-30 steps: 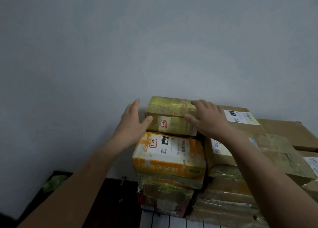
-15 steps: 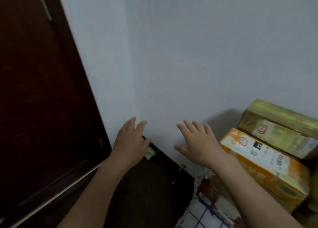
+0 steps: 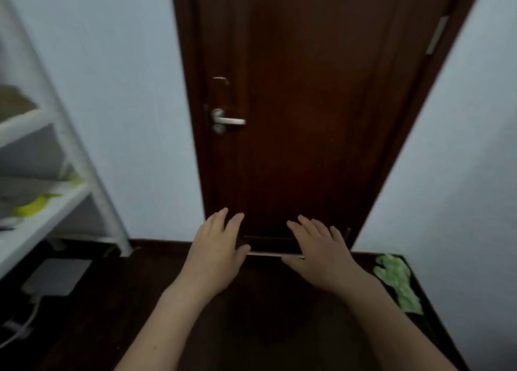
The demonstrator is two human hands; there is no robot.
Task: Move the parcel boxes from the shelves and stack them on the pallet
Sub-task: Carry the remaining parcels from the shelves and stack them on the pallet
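Note:
My left hand (image 3: 216, 251) and my right hand (image 3: 319, 251) are held out in front of me, palms down, fingers straight and spread, holding nothing. They hover in front of a dark brown door. A white shelf unit (image 3: 42, 174) stands at the left edge; a brown parcel (image 3: 14, 100) lies on its upper level, and a grey parcel (image 3: 33, 184) with a yellow item (image 3: 35, 205) lies on the lower level. The stacked parcel boxes and the pallet are out of view.
The dark wooden door (image 3: 307, 104) with a silver handle (image 3: 228, 120) fills the centre. Pale walls flank it. A green crumpled thing (image 3: 398, 282) lies on the dark floor at right. A grey flat device (image 3: 56, 277) with a white cable sits under the shelf.
My view has swung left, away from the stacked boxes, past the wall corner to the door and shelf. Both hands let go of the top box and stay out, holding nothing.

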